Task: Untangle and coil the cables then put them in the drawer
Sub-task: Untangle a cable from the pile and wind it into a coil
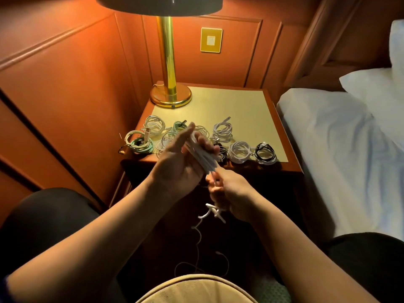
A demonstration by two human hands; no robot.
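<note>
**White cable mid-coil above the counter**

The left hand (pixel 181 162) is holding its grip closed around a bundle of white cable (pixel 202 155) loops, just above the counter's (pixel 251 110) front edge. The right hand (pixel 229 189) is pinching the same cable's loose tail, which is hanging down toward the floor. Coiled cables (pixel 223 130) are lying on the counter near a brass lamp (pixel 168 92).

White cable (pixel 202 155), black coil (pixel 265 152), gold lamp (pixel 167 62), orange wall (pixel 65 84).
</note>
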